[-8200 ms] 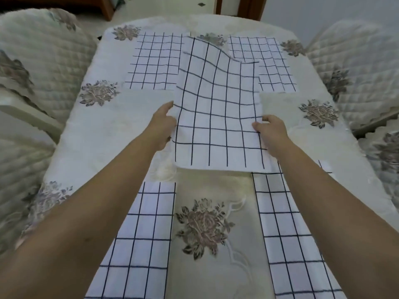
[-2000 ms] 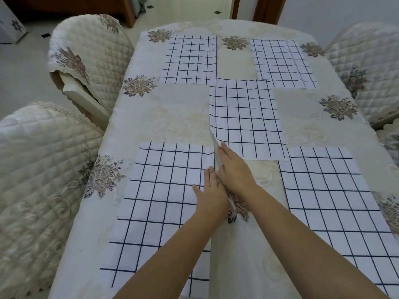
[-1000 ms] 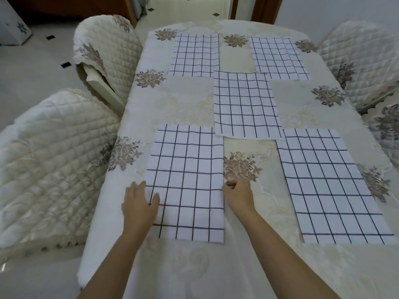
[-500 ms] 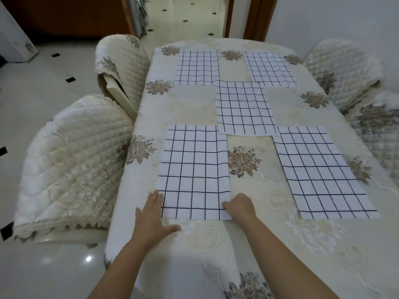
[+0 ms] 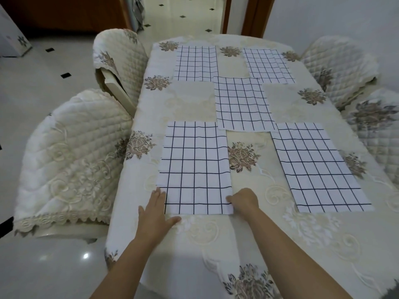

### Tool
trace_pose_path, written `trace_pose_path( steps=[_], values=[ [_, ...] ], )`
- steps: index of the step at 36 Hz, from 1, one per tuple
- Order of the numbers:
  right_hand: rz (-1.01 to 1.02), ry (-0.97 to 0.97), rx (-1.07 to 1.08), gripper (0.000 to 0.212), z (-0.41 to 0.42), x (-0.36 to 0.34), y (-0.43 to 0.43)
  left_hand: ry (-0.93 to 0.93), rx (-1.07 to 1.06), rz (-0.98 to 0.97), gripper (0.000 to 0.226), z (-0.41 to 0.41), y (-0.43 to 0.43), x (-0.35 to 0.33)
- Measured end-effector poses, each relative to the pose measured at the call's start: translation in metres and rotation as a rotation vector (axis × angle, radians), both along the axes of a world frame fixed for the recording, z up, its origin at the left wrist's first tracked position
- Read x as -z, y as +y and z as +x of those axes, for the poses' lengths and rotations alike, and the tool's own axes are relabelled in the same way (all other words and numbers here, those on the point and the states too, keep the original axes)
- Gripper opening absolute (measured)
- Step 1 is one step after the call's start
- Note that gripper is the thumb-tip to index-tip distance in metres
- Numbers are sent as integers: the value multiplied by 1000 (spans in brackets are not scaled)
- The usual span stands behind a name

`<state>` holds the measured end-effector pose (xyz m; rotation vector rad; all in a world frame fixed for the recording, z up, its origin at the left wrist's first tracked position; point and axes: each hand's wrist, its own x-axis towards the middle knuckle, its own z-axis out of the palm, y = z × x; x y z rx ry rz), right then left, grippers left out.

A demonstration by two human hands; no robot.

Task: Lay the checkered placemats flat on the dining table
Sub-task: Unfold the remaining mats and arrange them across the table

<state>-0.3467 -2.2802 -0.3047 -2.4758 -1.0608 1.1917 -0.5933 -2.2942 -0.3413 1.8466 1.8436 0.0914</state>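
Near-left placemat (image 5: 195,167): lies spread on the dining table (image 5: 190,104), close to its near-left edge, with faint ripples across the grid but no fold visible. The left hand (image 5: 155,210) lies flat and open, fingers straight and thumb spread, its fingertips on the mat's near-left corner. The right hand (image 5: 244,200) is at the near-right corner with its fingers curled. It appears to pinch that edge, though the grip itself is hidden under the knuckles.

Step in hand, as judged: final squaring and smoothing of this mat. The next move calls for a light outward stroke from both corners to press out the ripples without dragging the mat across the cloth. After that the hands can lift off.

Other mats: the centre placemat (image 5: 243,104) lies flat, and its near-left corner meets or slightly overlaps the far-right corner of the near-left mat. The near-right placemat (image 5: 317,167), the far-left placemat (image 5: 195,63) and the far-right placemat (image 5: 268,65) are all spread out. The far-right one shows a doubled strip along its right side, and it cannot be told whether that is a fold or a second layer.

Containers: none in view, and nothing stands on any mat.

Surroundings: quilted chairs (image 5: 73,152) flank the table on both sides.
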Motion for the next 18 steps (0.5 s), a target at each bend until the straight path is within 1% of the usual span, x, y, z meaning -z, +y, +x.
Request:
trace_pose_path(
  steps=[1, 4, 10, 12, 14, 16, 18],
  values=[
    [4, 8, -8, 23, 1, 0, 0, -2, -2, 2, 89, 0, -1, 0],
    [18, 9, -27, 37, 3, 2, -2, -3, -3, 7, 87, 1, -3, 1],
    [89, 26, -20, 45, 11, 2, -10, -29, -22, -11, 89, 2, -4, -1],
    [143, 52, 20, 41, 15, -1, -15, -44, -47, 8, 86, 8, -6, -4],
    [193, 136, 74, 28, 21, -4, -21, -73, -81, 25, 80, 16, -10, -10],
    [248, 229, 122, 21, 29, -8, -28, -161, -126, 56, 70, 28, -14, -19],
    [305, 302, 171, 18, 40, -16, -36, -301, -196, 100, 57, 45, -20, -33]
  ],
)
